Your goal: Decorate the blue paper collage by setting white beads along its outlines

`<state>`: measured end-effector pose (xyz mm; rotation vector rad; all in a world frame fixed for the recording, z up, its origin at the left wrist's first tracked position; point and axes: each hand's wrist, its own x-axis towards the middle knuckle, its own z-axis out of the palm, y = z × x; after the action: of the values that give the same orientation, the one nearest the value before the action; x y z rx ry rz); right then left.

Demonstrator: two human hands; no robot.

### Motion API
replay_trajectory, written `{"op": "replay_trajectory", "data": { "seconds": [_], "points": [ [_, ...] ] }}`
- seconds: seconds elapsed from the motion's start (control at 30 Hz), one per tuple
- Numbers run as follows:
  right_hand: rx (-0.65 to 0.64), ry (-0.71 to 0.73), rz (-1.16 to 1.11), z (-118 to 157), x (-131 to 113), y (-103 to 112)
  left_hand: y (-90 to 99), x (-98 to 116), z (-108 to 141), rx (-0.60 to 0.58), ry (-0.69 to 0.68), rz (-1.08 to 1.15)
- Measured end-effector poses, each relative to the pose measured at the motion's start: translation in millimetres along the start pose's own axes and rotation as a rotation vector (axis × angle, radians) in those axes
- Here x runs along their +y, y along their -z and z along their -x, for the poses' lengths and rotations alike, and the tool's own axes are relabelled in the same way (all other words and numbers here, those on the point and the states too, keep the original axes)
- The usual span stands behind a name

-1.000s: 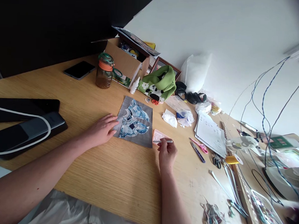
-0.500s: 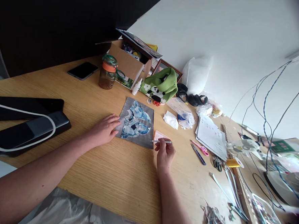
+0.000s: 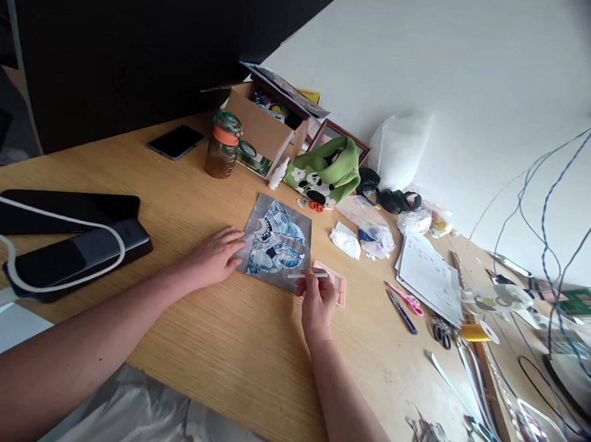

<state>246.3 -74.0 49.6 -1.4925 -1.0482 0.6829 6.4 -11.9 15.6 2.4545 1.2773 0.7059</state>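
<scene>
A grey sheet of fabric (image 3: 254, 226) lies flat on the desk, carrying a blue and white patterned shape edged with white bead-like dots (image 3: 279, 252). My left hand (image 3: 218, 255) rests on the desk with fingers stretched out, the tips at the sheet's left edge. Between the fingers of my right hand (image 3: 319, 308) is a thin white pen-like stick (image 3: 317, 274), its tip pointing left over the sheet's lower right part; whether it touches cannot be told. Partly behind that hand sits a small pink tray (image 3: 340, 285), its contents too small to make out.
Behind the sheet stand a lidded jar (image 3: 223, 151), a cardboard box (image 3: 255, 122), a white bottle (image 3: 278, 174) and a green panda bag (image 3: 328, 170). To the right lie pink scissors (image 3: 409, 301), papers (image 3: 429, 276) and a thread spool (image 3: 473, 332). Dark devices with a white cable (image 3: 83, 248) lie left.
My right hand has moved left with the stick, from beside the sheet to over its lower right edge, uncovering more of the pink tray. The left hand stays at the sheet's edge.
</scene>
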Motion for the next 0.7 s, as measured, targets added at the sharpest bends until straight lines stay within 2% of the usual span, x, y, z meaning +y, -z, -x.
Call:
{"op": "replay_trajectory", "data": {
  "seconds": [0.27,0.4,0.7],
  "points": [
    [-0.111,0.024,-0.047,8.3,-19.2,-32.0,-0.4,1.2,1.1,-0.002,0.013,-0.002],
    [-0.136,0.055,-0.048,12.6,-18.0,-46.3,1.4,3.1,1.4,-0.005,0.016,-0.002],
    [-0.125,0.09,0.097,15.2,2.7,-45.6,4.5,5.8,0.8,-0.025,0.023,0.006]
  ]
}}
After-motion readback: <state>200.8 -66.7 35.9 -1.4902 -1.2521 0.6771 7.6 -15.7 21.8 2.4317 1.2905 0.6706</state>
